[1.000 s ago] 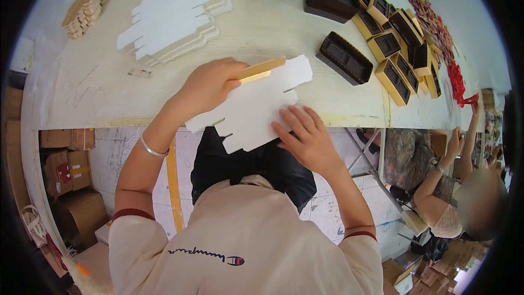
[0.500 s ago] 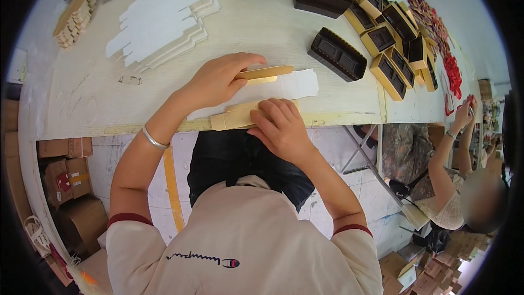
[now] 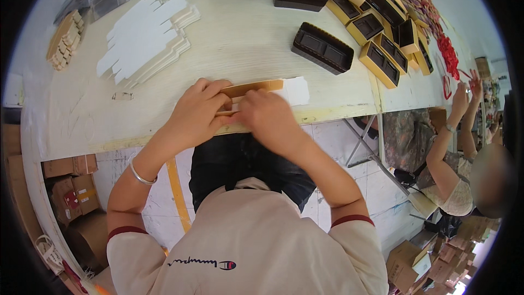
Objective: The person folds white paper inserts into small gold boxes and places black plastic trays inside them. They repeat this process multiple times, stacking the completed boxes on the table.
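A cardboard box (image 3: pixel 255 86), gold outside and white inside, lies partly folded near the table's front edge. Its far wall stands up, and a white end flap (image 3: pixel 297 90) sticks out flat to the right. My left hand (image 3: pixel 199 110) is closed around the box's left part, thumb on the near side. My right hand (image 3: pixel 266 113), slightly blurred, is bent over the middle with its fingers against the near wall. Both hands nearly meet and cover much of the near side.
Flat white box blanks (image 3: pixel 144 41) are stacked at the left, by a bundle of folded card pieces (image 3: pixel 66 41). Dark plastic trays (image 3: pixel 323 48) stand beyond my right hand. Gold boxes with dark inserts (image 3: pixel 380 64) are piled farther right, near red ribbons (image 3: pixel 448 60). A co-worker (image 3: pixel 456 169) sits at right.
My left hand has moved from the far wall down to the box's left part. My right hand has shifted left, closer to it. The near wall is now folded up. The view has shifted slightly.
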### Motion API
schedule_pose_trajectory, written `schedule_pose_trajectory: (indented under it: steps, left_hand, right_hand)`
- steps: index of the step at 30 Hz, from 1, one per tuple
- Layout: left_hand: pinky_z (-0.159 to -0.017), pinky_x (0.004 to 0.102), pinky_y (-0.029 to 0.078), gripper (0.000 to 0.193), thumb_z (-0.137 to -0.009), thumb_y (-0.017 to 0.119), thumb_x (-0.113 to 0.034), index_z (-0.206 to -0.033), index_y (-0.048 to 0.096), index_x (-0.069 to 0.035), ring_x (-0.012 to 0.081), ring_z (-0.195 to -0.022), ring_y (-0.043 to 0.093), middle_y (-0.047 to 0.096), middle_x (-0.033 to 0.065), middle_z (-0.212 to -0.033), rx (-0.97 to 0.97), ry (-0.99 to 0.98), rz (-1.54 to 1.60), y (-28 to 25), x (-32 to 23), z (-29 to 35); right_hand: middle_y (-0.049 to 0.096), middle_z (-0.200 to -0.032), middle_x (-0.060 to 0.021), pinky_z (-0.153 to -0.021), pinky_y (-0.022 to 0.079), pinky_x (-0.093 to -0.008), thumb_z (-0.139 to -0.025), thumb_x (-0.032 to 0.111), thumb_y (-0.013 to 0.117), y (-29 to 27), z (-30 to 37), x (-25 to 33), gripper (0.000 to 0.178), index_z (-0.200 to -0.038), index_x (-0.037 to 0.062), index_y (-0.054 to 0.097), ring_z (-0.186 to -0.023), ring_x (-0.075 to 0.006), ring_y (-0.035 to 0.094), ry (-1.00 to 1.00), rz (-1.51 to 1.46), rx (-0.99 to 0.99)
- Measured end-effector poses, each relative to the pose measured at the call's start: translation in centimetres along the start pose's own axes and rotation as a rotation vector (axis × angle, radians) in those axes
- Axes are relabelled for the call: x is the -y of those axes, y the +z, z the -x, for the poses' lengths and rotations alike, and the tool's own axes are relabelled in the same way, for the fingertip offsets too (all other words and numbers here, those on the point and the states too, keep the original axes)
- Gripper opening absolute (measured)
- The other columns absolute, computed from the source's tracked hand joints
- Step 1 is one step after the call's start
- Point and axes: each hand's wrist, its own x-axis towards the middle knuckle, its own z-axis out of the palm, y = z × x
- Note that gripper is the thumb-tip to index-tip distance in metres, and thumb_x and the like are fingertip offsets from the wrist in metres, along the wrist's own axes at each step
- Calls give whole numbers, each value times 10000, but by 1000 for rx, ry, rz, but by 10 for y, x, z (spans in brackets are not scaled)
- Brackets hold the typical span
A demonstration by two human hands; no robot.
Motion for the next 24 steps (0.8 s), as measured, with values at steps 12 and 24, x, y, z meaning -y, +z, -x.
schedule_pose_trajectory:
  steps: [12,24]
  left_hand:
    - [-753,381,471,255,-711,766,-207,-862,647,-41,270,-888,504,514,64,-984,10,-276,-50,9,-42,2]
    - [-878,354,477,580,-643,823,-156,-1159,586,-33,272,-1059,543,496,124,-1301,193,155,283,-16,0,33]
  right_hand:
    - [527,-1248,-183,-817,479,-382,-782,19,607,-11,45,16,411,-1189,78,596,-945,-313,579,1,-227,-169]
    - [546,-960,-118,-759,460,-390,-676,122,797,-2,34,-5,273,-840,31,598,-876,-313,537,-36,-630,-133]
